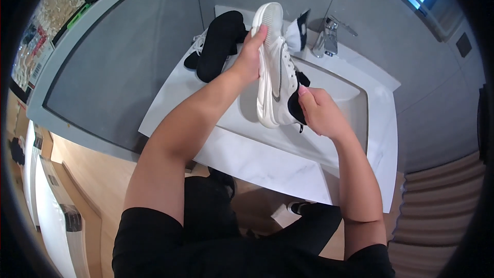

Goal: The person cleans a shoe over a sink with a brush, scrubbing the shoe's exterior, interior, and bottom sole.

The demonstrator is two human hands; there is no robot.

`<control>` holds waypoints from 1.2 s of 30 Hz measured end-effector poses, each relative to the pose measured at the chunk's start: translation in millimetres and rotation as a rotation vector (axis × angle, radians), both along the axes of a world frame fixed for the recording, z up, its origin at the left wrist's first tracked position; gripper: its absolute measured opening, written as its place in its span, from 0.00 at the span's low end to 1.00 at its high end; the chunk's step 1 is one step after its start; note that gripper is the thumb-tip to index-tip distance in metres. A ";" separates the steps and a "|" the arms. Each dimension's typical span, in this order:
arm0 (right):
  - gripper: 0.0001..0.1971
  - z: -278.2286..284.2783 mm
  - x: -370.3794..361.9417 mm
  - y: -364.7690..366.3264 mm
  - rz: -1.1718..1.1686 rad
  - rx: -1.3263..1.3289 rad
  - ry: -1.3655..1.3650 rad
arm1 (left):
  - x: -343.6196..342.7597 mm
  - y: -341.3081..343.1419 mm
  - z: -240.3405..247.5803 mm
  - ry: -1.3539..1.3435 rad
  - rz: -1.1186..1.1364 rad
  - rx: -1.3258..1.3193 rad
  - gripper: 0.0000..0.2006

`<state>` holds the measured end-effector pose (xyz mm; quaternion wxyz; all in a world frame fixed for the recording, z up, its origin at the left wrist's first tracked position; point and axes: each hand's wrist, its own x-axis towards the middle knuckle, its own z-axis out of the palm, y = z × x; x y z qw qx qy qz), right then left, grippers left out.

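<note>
A white sneaker [278, 72] with a black heel collar is held tilted above the sink, its toe pointing away from me. My left hand [248, 61] is wrapped round its white sole near the toe. At the heel, my right hand [322, 113] is closed on the black collar, fingertips partly hidden. Empty eyelets show along the side of the upper. The white sink basin [342, 90] lies beneath, set into a pale marbled counter [247, 153].
Dark shoes [220, 46] with black soles and white laces rest on the counter's left. A chrome faucet [327, 38] stands at the back, beside a white and black item [296, 33] I cannot make out. A grey panel [128, 56] borders the left; a ribbed curtain [437, 206] hangs right.
</note>
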<state>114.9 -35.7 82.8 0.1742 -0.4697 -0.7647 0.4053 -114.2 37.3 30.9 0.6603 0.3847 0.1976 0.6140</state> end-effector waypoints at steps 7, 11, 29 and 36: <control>0.18 -5.7 -11.4 11.5 -0.014 0.317 -0.024 | 1.2 -5.7 5.2 -0.037 0.058 0.140 0.26; 0.14 -4.4 -5.7 2.0 0.119 0.587 -0.014 | 23.3 -3.6 -21.2 0.072 0.185 0.008 0.31; 0.11 -17.2 7.6 12.9 0.041 0.610 0.056 | 53.3 -5.6 -18.2 0.015 0.253 0.213 0.32; 0.18 -26.2 -1.6 12.7 -0.029 0.564 -0.053 | 20.8 -0.8 -10.3 -0.011 0.139 0.081 0.27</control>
